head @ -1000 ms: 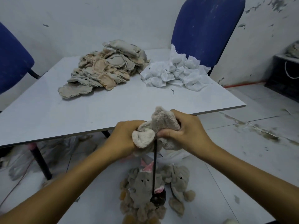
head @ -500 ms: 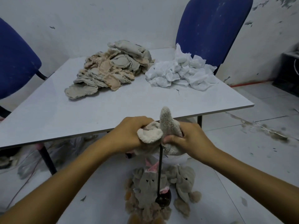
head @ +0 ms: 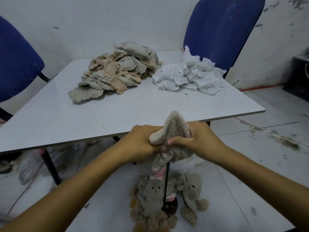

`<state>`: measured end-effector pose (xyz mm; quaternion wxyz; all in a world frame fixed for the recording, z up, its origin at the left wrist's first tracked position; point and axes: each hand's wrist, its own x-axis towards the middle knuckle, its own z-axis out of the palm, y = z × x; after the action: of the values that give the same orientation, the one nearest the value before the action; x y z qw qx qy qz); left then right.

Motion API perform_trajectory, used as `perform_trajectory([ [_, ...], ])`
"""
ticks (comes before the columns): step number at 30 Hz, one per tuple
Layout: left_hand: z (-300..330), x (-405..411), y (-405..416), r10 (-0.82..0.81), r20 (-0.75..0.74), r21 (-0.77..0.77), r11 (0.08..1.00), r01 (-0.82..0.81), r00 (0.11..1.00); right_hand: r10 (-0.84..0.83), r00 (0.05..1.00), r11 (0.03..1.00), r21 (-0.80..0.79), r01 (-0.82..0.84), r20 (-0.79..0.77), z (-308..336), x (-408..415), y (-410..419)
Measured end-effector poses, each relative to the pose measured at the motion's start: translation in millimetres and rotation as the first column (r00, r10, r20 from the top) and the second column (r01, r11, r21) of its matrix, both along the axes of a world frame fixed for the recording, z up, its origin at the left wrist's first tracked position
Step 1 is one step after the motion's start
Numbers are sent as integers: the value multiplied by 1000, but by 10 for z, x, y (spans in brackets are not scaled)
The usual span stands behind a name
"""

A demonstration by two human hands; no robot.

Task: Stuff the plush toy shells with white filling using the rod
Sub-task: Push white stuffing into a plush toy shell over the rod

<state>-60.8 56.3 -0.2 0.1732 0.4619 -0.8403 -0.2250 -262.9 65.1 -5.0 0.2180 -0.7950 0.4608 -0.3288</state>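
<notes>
While a blue chair (head: pixel 18 64) stands at the far left beside the grey table (head: pixel 117 113), a heap of flat beige toy shells (head: pixel 117 71) lies on the tabletop's left half, just beside a pile of white filling (head: pixel 189 76) on its right half; a second blue chair (head: pixel 220 30) rises behind that pile. Nearer the camera, in front of the table's edge, the left hand (head: pixel 140 144) grips the left side of a fuzzy beige plush shell (head: pixel 173 131), its fingers curled into the fabric; the right hand (head: pixel 199 139) clutches the shell's right side, thumb pressed across the front; the shell's pointed tip stands upright between them. A thin dark rod (head: pixel 166 180) runs straight down from under the shell to a dark base (head: pixel 170 206); around that base, on a lower white surface (head: pixel 103 206), lie several plush toys (head: pixel 153 198), one showing a pink ear lining; whether they are fully stuffed cannot be told.
</notes>
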Motion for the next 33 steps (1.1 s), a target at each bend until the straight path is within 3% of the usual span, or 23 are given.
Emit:
perform_trajectory([
  [2,17,-17,7,-17,-161,25,999,21,987,31,997,999,6,-31,76,-57,-38,13],
  [5,143,-2,-10,-14,-454,22,999,27,891,91,973,979,160,-127,213,-8,-215,-12],
  [8,174,-35,16,-32,-607,-9,999,33,794,85,963,972,192,-137,257,36,-336,-14],
  [11,145,21,1,-38,-600,33,997,72,799,11,858,1000,7,-17,514,171,-251,7],
  [12,128,54,-13,-38,-575,50,995,82,817,28,843,999,-53,0,537,213,-207,6],
  [14,82,104,-43,-72,-447,38,994,100,892,45,896,994,-111,5,443,226,-105,22],
  [18,-89,99,-39,-81,-118,-3,997,81,990,-50,984,999,21,47,170,-56,-50,78],
  [20,-127,95,-42,-36,-61,-32,999,34,997,-122,988,989,90,114,93,-134,-65,52],
  [22,-85,83,-22,-46,-203,28,998,53,978,-110,992,987,125,101,64,-149,-116,-16],
  [24,14,40,14,-31,-385,87,994,70,922,-4,997,980,197,-13,83,-180,-176,-44],
  [26,108,-16,30,-18,-528,36,998,43,849,72,989,951,291,-107,127,-238,-234,-33],
  [28,196,-5,4,-18,-649,10,999,32,760,84,966,961,235,-143,244,-227,-244,-33],
  [30,234,86,-41,-21,-682,61,994,86,731,74,921,989,93,-118,381,-119,-249,-62],
  [33,173,232,-62,-47,-540,91,989,114,840,131,940,990,-99,-105,315,51,-243,-103],
])
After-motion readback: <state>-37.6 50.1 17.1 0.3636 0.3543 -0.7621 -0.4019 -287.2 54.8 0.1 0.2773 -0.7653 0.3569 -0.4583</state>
